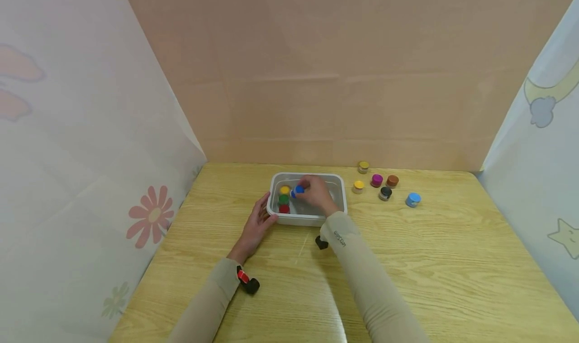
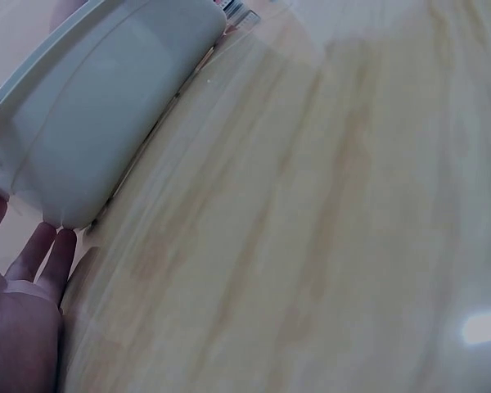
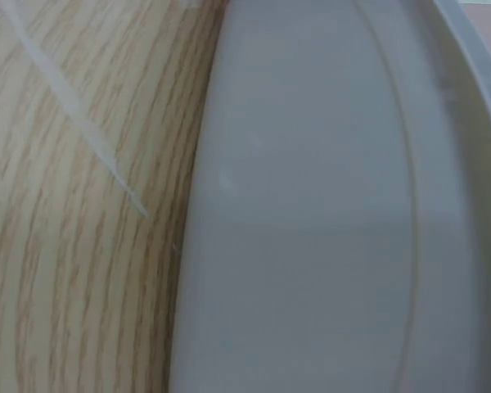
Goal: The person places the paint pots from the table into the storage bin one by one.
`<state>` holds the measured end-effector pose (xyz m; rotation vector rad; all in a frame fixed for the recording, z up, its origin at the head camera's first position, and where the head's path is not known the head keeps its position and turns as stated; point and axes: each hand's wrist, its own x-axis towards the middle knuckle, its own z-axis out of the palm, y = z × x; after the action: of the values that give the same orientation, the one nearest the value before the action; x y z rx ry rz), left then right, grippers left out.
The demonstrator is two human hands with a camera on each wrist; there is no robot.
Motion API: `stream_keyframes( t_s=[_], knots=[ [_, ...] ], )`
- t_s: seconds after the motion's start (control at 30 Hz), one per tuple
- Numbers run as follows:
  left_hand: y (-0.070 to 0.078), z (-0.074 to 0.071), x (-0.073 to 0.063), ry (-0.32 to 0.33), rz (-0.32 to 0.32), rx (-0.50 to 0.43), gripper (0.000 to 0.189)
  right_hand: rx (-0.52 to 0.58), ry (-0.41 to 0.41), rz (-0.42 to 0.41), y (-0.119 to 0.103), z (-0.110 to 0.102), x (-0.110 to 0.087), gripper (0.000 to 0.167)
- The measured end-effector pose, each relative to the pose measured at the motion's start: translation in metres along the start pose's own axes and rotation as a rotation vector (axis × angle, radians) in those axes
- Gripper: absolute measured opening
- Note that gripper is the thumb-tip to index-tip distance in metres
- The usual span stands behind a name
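A white plastic tub [image 1: 336, 217] stands on the table. My right hand [image 1: 316, 192] reaches inside it and pinches a small blue-lidded paint pot [image 1: 299, 189] between thumb and fingers. Left of that pot, a yellow-lidded pot [image 1: 284, 189], a green-lidded pot [image 1: 283, 199] and a red-lidded pot [image 1: 284, 209] are lined up along the tub's left side. My left hand [image 1: 256, 226] touches the tub's left end and front corner with extended fingers. Seen from the left wrist, its fingertips [image 2: 64, 237] meet the outer wall of the tub [image 2: 106, 106]. The right wrist view shows only tub wall and table.
Right of the tub, several more pots stand on the wooden table [image 1: 452, 252]: among them a purple-lidded pot [image 1: 377, 180], a brown-lidded pot [image 1: 392, 181], a black-lidded pot [image 1: 385, 193] and a light blue pot [image 1: 413, 199]. A tan backdrop [image 1: 289, 107] rises behind.
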<state>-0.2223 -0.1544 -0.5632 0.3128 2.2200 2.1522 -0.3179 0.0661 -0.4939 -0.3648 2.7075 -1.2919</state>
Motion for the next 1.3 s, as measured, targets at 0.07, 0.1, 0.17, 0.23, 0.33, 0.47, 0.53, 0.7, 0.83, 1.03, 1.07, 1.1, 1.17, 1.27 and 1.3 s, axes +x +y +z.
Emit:
stream_keyframes(
  t_s=[0.07, 0.1, 0.17, 0.23, 0.33, 0.47, 0.53, 0.7, 0.83, 1.03, 1.07, 1.1, 1.17, 1.27, 1.3],
  knots=[
    [-0.0003, 0.0001, -0.0003, 0.002, 0.001, 0.000, 0.070, -0.017, -0.012, -0.006, 0.0008, 0.0009, 0.0009, 0.029],
    [-0.0001, 0.0002, -0.0005, 0.002, 0.003, 0.001, 0.070, -0.025, -0.016, -0.012, 0.0015, 0.0014, 0.0015, 0.029],
    [-0.0002, 0.0002, -0.0005, 0.004, 0.008, 0.005, 0.071, -0.033, -0.022, -0.020, 0.0023, 0.0026, 0.0022, 0.030],
    [0.0002, 0.0004, -0.0004, 0.009, 0.010, 0.011, 0.071, -0.031, -0.030, -0.024, 0.0032, 0.0036, 0.0028, 0.029],
    [0.0003, 0.0005, 0.0003, 0.011, 0.010, 0.020, 0.071, -0.033, -0.037, -0.025, 0.0042, 0.0045, 0.0032, 0.028],
    [-0.0001, 0.0003, 0.0006, 0.005, 0.006, 0.010, 0.069, -0.051, -0.042, -0.024, 0.0046, 0.0041, 0.0030, 0.027],
    [-0.0007, 0.0001, 0.0005, 0.002, 0.005, -0.001, 0.069, -0.060, -0.044, -0.024, 0.0051, 0.0039, 0.0031, 0.026],
    [-0.0007, 0.0000, -0.0002, -0.001, 0.003, -0.009, 0.069, -0.060, -0.054, -0.027, 0.0061, 0.0042, 0.0037, 0.028],
    [0.0007, -0.0001, -0.0007, -0.002, 0.005, -0.002, 0.070, -0.045, -0.063, -0.019, 0.0063, 0.0052, 0.0044, 0.033],
    [0.0012, -0.0001, -0.0013, 0.006, 0.007, 0.006, 0.070, -0.025, -0.085, 0.000, 0.0069, 0.0061, 0.0045, 0.039],
    [0.0011, -0.0001, -0.0014, 0.007, 0.007, 0.008, 0.070, -0.023, -0.089, 0.002, 0.0069, 0.0062, 0.0044, 0.039],
    [0.0010, 0.0000, -0.0013, 0.008, 0.008, 0.009, 0.070, -0.020, -0.092, 0.004, 0.0069, 0.0061, 0.0043, 0.040],
    [0.0008, 0.0001, -0.0013, 0.008, 0.006, 0.013, 0.070, -0.012, -0.096, 0.005, 0.0068, 0.0058, 0.0040, 0.040],
    [0.0008, 0.0002, -0.0012, 0.008, 0.005, 0.017, 0.070, -0.005, -0.105, 0.006, 0.0067, 0.0053, 0.0038, 0.041],
    [0.0009, 0.0001, -0.0012, 0.007, 0.007, 0.018, 0.070, -0.003, -0.108, 0.006, 0.0066, 0.0050, 0.0036, 0.041]
  ],
)
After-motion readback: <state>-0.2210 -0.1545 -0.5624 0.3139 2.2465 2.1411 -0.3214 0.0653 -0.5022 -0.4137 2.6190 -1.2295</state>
